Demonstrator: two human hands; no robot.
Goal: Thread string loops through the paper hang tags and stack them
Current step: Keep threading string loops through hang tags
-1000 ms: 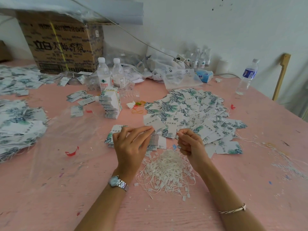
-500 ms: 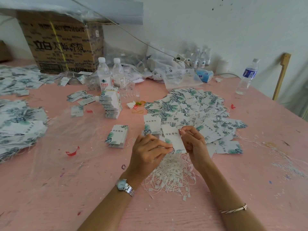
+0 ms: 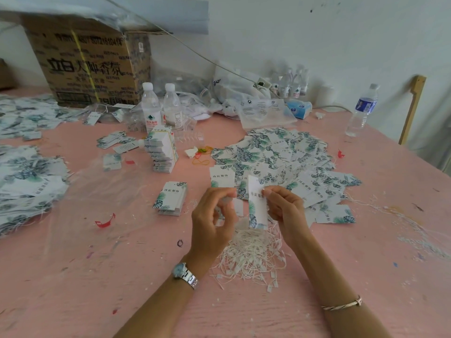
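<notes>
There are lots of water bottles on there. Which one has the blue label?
The lone bottle standing at the far right of the table, beside the wooden post. The pair near the cardboard box wear white labels.

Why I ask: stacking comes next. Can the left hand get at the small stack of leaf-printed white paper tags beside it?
Probably yes: the left hand hovers just right of the small tag stack, and only flat pink table lies between.
</notes>
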